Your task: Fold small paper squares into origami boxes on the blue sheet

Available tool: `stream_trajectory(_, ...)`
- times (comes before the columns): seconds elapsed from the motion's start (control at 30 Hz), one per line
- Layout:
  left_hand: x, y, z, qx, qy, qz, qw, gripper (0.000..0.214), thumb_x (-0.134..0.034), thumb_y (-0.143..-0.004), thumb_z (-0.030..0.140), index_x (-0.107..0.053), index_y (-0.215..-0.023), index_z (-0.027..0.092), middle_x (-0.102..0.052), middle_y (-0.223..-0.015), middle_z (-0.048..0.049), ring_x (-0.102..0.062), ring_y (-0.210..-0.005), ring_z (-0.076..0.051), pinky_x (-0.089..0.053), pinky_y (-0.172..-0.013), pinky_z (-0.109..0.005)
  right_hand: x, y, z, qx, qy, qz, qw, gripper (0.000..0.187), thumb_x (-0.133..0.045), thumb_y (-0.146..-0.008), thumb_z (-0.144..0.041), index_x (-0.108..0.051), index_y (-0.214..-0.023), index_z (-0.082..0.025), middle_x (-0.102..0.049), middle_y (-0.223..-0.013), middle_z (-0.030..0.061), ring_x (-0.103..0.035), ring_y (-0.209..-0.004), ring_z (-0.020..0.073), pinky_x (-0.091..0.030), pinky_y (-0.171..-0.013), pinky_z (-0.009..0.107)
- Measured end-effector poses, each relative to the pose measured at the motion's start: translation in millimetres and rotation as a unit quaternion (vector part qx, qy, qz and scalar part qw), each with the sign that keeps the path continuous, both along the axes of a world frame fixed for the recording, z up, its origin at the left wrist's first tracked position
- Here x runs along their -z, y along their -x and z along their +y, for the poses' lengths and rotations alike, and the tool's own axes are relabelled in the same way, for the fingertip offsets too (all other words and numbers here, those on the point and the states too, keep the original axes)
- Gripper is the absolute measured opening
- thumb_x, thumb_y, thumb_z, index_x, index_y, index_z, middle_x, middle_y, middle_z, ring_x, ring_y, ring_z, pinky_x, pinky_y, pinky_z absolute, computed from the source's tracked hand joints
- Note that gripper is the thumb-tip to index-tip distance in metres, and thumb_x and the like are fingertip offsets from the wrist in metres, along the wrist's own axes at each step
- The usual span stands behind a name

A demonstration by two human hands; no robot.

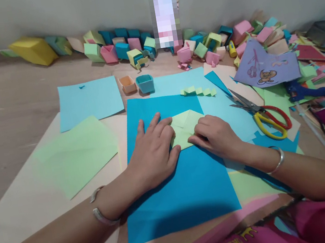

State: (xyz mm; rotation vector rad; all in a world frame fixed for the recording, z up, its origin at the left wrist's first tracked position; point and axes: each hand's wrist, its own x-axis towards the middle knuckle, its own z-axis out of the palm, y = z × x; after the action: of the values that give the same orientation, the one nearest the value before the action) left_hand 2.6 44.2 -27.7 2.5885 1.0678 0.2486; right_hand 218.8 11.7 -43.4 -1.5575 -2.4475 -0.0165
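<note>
A small pale green folded paper (184, 124) lies on a large blue sheet (175, 201), with crossing creases and flaps on its face. My left hand (155, 151) rests at its left side, fingers spread and the thumb near the lower edge; the fingers press down rather than wrap around it. At the right side, my right hand (215, 135) has its fingers curled in, pinching or pressing the paper's edge; the exact fingertip contact is hidden. Just beyond, a zigzag green paper strip (197, 91) lies on light blue paper.
Red-and-yellow scissors (265, 115) lie partly open to the right, beside a blue glue gun (305, 90). Two small paper boxes, orange (127, 84) and teal (145, 84), stand behind. Several folded paper boxes line the wall. A loose green sheet (78, 157) lies left.
</note>
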Motion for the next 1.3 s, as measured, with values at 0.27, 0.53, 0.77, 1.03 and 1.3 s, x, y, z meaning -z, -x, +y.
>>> stream_trajectory(0.27, 0.6, 1.6, -1.6, 0.002, -0.010, 0.003, 1.000, 0.017, -0.044, -0.092, 0.033, -0.050, -0.097, 0.018, -0.042, -0.149, -0.0126, -0.017, -0.146, -0.038, -0.016, -0.112, -0.070, -1.4, 4.0, -2.7, 0.036, 0.018, 0.038, 0.998, 0.024, -0.060, -0.090, -0.033, -0.051, -0.074, -0.018, -0.053, -0.073, 0.0024, -0.044, -0.070, 0.0175, -0.026, -0.062, 0.030)
stream_trajectory(0.53, 0.2, 0.3, -0.6, -0.004, -0.012, 0.001, 1.000, 0.026, -0.044, -0.092, 0.035, -0.055, -0.110, 0.019, -0.042, -0.148, -0.0122, -0.019, -0.145, -0.040, -0.019, -0.110, -0.071, -1.7, 5.7, -1.8, 0.039, 0.052, 0.110, 0.992, 0.023, -0.064, -0.087, -0.029, -0.046, -0.075, -0.020, -0.052, -0.074, 0.0008, -0.044, -0.070, 0.0168, -0.028, -0.063, 0.029)
stream_trajectory(0.77, -1.2, 0.6, 1.9, 0.016, -0.016, 0.015, 1.000, 0.032, -0.043, -0.093, 0.032, -0.061, -0.120, 0.033, -0.040, -0.148, -0.0089, -0.018, -0.144, -0.043, -0.019, -0.106, -0.074, -0.4, 4.5, 0.0, 0.039, 0.057, 0.117, 0.991, 0.023, -0.064, -0.087, -0.029, -0.048, -0.074, -0.020, -0.052, -0.071, 0.0002, -0.044, -0.069, 0.0164, -0.026, -0.063, 0.029)
stream_trajectory(1.03, -1.6, 2.9, 4.5, 0.019, -0.007, 0.017, 1.000, 0.033, -0.045, -0.092, 0.033, -0.061, -0.121, 0.034, -0.040, -0.148, -0.0081, -0.019, -0.144, -0.042, -0.019, -0.107, -0.073, -0.3, 0.0, 1.6, -0.007, 0.039, 0.118, 0.992, 0.017, -0.060, -0.090, -0.027, -0.057, -0.077, -0.018, -0.054, -0.072, 0.0012, -0.045, -0.070, 0.0153, -0.028, -0.062, 0.029)
stream_trajectory(1.3, -3.2, 2.3, 3.9, 0.019, -0.003, 0.017, 1.000, 0.035, -0.045, -0.091, 0.035, -0.061, -0.121, 0.032, -0.041, -0.149, -0.0079, -0.020, -0.143, -0.042, -0.019, -0.107, -0.073, -8.3, -0.7, -1.7, -0.231, -0.095, 0.019, 0.968, 0.022, -0.046, -0.099, -0.023, -0.068, -0.102, -0.024, -0.061, -0.080, 0.0037, -0.045, -0.078, 0.0170, -0.031, -0.067, 0.033)
